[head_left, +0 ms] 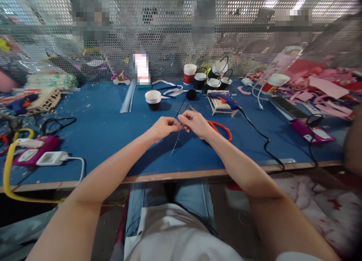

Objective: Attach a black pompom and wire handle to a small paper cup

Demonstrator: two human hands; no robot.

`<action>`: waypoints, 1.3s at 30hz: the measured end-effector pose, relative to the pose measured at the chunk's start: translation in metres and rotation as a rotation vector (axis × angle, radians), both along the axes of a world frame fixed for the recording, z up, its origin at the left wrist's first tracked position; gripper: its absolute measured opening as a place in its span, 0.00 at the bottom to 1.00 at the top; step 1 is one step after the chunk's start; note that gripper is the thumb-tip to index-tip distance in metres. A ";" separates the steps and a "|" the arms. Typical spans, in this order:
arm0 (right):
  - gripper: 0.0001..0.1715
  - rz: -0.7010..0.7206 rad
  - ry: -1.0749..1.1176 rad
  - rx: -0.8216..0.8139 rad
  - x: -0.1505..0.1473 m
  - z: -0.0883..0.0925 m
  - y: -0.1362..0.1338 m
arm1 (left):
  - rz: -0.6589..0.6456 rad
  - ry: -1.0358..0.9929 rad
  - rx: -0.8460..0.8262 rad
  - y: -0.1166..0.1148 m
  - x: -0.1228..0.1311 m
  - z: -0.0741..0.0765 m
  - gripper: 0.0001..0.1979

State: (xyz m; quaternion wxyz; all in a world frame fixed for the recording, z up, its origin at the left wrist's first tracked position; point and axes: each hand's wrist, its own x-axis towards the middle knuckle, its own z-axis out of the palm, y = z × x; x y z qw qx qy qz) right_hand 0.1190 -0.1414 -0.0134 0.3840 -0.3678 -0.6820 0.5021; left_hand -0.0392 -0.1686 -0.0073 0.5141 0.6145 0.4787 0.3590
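Note:
Between my two hands runs a thin dark cord (179, 108). Its upper part reaches back toward a small black ball (191, 94) on the table, and its lower end slants down toward the front edge, looking lighter there. My left hand (166, 128) pinches the cord between thumb and fingertips. Close against it, my right hand (195, 123) is also closed in a pinch on the cord. Red-handled scissors (222, 130) lie just beyond my right wrist, partly hidden by it. A paper cup (153, 100) with a black lower part stands behind my left hand.
Several cups with black loop handles (220, 68) stand at the back. A blue glue gun (224, 99) rests on a small stick rack (216, 107), its cable trailing right. Purple power strips (312, 132) lie at both sides. Pink scraps (322, 85) heap at the right. Perforated metal (169, 34) rises behind.

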 end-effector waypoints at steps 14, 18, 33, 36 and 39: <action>0.20 0.081 0.060 -0.104 0.002 -0.003 0.003 | -0.004 -0.006 0.043 -0.007 -0.007 0.000 0.12; 0.21 0.071 -0.007 -0.065 0.002 -0.004 0.001 | -0.004 0.025 0.086 -0.008 -0.006 -0.001 0.10; 0.18 0.105 0.025 -0.071 0.003 0.002 -0.002 | -0.024 -0.049 -0.037 -0.011 -0.008 0.004 0.11; 0.19 0.097 0.027 -0.049 0.005 -0.001 0.001 | -0.025 -0.002 -0.008 -0.011 -0.010 0.007 0.11; 0.19 0.094 0.025 -0.047 0.005 -0.002 0.002 | -0.015 0.018 0.025 -0.011 -0.011 0.008 0.11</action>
